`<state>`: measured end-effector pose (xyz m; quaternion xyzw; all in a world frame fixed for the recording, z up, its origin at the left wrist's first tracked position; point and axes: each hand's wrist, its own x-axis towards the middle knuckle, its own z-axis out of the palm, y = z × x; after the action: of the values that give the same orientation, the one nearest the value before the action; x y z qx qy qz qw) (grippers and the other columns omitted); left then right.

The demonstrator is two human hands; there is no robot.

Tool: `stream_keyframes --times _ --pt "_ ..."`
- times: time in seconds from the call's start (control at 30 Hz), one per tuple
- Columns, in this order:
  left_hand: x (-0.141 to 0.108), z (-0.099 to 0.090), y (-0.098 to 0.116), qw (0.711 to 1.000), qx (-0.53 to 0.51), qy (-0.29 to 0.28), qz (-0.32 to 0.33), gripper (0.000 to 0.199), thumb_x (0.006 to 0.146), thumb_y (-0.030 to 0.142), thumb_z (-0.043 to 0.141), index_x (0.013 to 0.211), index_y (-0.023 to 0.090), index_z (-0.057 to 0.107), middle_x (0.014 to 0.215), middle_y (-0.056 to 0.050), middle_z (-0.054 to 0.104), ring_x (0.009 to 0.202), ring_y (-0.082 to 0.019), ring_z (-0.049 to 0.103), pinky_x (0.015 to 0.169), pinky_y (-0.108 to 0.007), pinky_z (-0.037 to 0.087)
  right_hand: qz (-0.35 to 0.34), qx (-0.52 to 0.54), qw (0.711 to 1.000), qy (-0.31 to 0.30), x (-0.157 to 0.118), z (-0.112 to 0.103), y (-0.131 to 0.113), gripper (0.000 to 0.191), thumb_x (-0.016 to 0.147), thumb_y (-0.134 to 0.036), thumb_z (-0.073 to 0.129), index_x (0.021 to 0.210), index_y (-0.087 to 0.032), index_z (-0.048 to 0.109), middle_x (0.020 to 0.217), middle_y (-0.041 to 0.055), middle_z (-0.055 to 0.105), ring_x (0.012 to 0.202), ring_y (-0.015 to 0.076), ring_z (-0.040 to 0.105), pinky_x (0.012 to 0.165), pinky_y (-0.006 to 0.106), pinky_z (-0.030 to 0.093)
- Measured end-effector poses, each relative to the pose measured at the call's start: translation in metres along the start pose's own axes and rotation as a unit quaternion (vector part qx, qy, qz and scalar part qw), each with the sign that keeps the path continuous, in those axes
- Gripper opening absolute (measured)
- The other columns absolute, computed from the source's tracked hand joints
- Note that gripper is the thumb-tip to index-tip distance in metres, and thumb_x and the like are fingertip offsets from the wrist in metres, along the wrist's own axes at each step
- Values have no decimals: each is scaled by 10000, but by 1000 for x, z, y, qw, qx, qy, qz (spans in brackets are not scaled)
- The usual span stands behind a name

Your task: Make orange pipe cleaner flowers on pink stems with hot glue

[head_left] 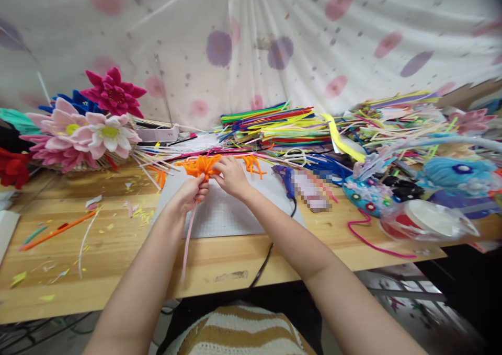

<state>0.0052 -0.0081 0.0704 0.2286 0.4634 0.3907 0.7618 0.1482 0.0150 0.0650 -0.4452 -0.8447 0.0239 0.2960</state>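
An orange flower (204, 164) of fuzzy petals is held above the grey mat at the middle of the table. My left hand (192, 192) is closed around its base, and a pale pink stem (189, 242) hangs down below that fist. At the flower's right side, the fingers of my right hand (229, 174) are bent against the orange petals; exactly what they pinch is too small to tell. More orange pieces (253, 164) lie just behind my right hand on the grey mat (231, 219).
A blue glue gun (288, 180) with a black cord lies right of the mat. Bundles of coloured stems (278, 127) line the back. Finished flowers (112, 135) stand at left, a blue flower basket (368, 193) at right. Orange stems (63, 230) and yellow scraps lie on the wooden table (117, 255).
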Motion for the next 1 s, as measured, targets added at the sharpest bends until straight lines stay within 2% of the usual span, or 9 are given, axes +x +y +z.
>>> stream_keyframes --times 0.13,0.23,0.3,0.4,0.57,0.7,0.8,0.87,1.0 --pt "3 -3 -1 996 -67 -48 -26 276 912 286 308 713 141 434 483 78 245 299 -15 225 275 -96 133 14 24 1000 0 0 1 4 158 807 -293 555 874 -169 626 930 82 600 919 211 457 827 335 347" --pt "6 -9 -1 986 -148 -76 -17 281 915 303 299 758 131 456 499 66 285 311 -14 249 276 -96 160 29 77 995 55 -3 -3 14 260 808 -360 545 971 -164 592 990 93 590 955 202 484 853 330 358" --pt "9 -14 -2 978 -196 -75 4 292 918 316 287 772 132 458 508 62 297 318 -14 265 279 -95 175 76 109 985 111 -7 -6 28 299 811 -384 528 1006 -161 564 1009 97 584 951 192 505 850 319 375" --pt "17 -21 -6 970 -226 -75 41 327 918 353 265 788 132 467 519 56 311 333 -21 296 283 -96 199 221 93 958 158 -17 -8 56 265 800 -375 525 952 -161 557 951 90 590 876 185 532 796 311 406" --pt "31 -24 -21 977 -198 -45 64 312 907 368 298 756 149 461 501 68 277 316 -22 265 281 -98 186 414 54 907 60 -33 3 90 341 746 -444 570 957 -181 520 851 60 630 793 192 589 707 306 427" --pt "37 -25 -29 983 -167 -37 62 296 896 364 344 738 146 465 486 78 258 305 -15 238 278 -98 161 489 183 853 22 -36 16 94 199 750 -372 575 799 -188 519 623 16 614 571 140 581 562 250 421" --pt "36 -27 -29 984 -150 -51 81 288 878 383 399 792 131 510 503 64 337 330 -18 293 287 -100 204 516 296 804 19 -36 21 96 138 769 -294 548 712 -176 505 524 -7 578 419 94 511 436 209 377" --pt "36 -28 -29 985 -130 -55 102 242 862 344 451 825 120 537 562 26 452 385 -32 394 324 -117 299 519 321 792 32 -37 22 99 151 800 -296 504 711 -174 493 531 -10 583 397 76 495 399 192 361" --pt "41 -28 -34 989 -23 -14 147 107 769 178 572 829 90 579 742 -49 613 526 -69 549 501 -191 471 492 408 758 134 -45 25 101 148 848 -314 418 776 -190 453 553 -32 582 400 60 491 366 163 322"
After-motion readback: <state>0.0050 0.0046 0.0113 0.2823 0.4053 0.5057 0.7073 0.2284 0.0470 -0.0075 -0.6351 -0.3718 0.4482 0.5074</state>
